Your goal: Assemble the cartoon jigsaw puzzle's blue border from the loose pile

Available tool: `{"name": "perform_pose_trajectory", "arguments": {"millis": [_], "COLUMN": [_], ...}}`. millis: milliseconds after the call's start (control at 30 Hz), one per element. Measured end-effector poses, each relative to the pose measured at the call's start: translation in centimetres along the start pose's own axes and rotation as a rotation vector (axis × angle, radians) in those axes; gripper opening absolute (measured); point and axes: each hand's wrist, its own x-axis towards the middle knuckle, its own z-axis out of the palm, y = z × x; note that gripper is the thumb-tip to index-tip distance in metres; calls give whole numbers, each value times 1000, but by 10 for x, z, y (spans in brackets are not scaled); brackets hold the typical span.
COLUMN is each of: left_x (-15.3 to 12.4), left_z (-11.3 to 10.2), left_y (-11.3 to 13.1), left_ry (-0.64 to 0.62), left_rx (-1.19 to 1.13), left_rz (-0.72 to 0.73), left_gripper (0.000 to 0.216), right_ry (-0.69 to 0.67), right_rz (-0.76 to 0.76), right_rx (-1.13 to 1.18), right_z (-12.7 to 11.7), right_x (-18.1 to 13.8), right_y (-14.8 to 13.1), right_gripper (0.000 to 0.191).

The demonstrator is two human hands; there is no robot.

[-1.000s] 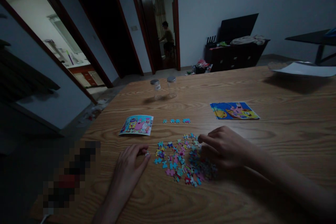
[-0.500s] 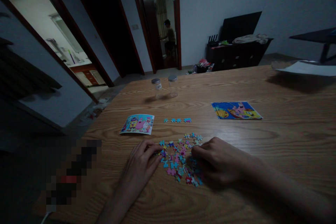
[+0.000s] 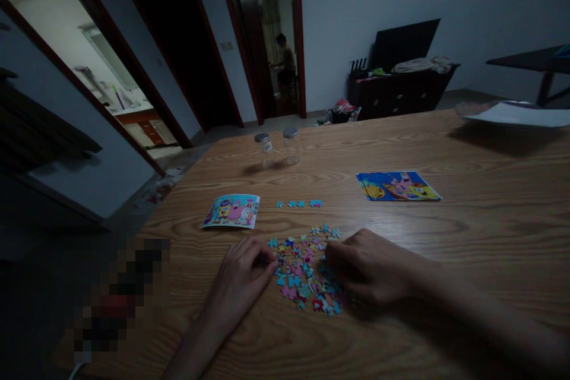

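Loose jigsaw puzzle pieces (image 3: pixel 305 273), mostly blue, pink and yellow, lie in a pile on the wooden table (image 3: pixel 392 344). At the pile's left edge, my left hand (image 3: pixel 244 270) has its thumb and forefinger pinched on a small puzzle piece, mostly hidden by the fingers. My right hand (image 3: pixel 367 264) rests over the right side with curled fingers; whatever they hold is out of sight. Beyond the pile, a short row of blue pieces (image 3: pixel 297 204) sits beside a cartoon picture sheet (image 3: pixel 232 212).
Two clear jars (image 3: pixel 291 147) with metal lids stand farther back. Blue cartoon cards (image 3: pixel 398 186) lie to the right. A white sheet (image 3: pixel 516 114) is at the far right edge. A pixelated dark object (image 3: pixel 124 291) is at the left. A person (image 3: pixel 285 62) is visible through the doorway.
My left thumb and forefinger have come together at the pile's edge. The right hand stays over the right side, its fingers still curled. The view has shifted slightly.
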Motion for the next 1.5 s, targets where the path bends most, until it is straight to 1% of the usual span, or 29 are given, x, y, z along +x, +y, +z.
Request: {"name": "perform_pose_trajectory", "arguments": {"millis": [67,200,300,400,500,600,667,733,800,900,933,1033,1100,1200,1333,1500], "left_x": [1,3,7,12,19,25,28,29,27,20,17,8,6,9,14,18], "left_z": [-1,-5,-6,-5,-1,5,8,9,10,15,18,31,38,44,45,43], "left_y": [-4,-17,-21,-11,8,22,26,29,36,59,69,97,108,110,105,101], "left_ry": [23,71,93,59,-4,-44,-50,-50,-38,-19,-41,-196,-269,-296,-302,-306], "left_rx": [-55,-114,-112,-72,58,151,203,242,259,234,211,183,220,263,250,243], "left_rz": [-28,-91,-81,-56,-73,-58,-29,7,35,50,61,168,195,210,219,219], "left_gripper": [6,15,13,9,7,6,5,5,5,5,5,12,15,15,12,11], "right_ry": [-25,-36,-31,-27,-37,-63,-67,-57,-57,-66,-63,-33,-33,-94,-136,-181], "right_rz": [29,64,101,122,171,249,297,333,351,344,334,316,308,263,212,210], "right_rx": [15,48,103,217,366,566,647,635,569,503,499,495,485,401,255,281], "right_z": [-3,-4,-2,-2,-2,-7,-13,-20,-26,-29,-29,-25,-22,-19,-19,-24], "right_x": [-1,0,0,1,1,0,-2,-5,-9,-12,-12,-10,-8,-6,-5,-7], "right_y": [-2,-3,-3,0,6,17,26,35,43,49,49,45,38,26,18,22], "right_gripper": [15,13,14,13,8,11,13,12,12,15,16,20,24,28,24,25]}}
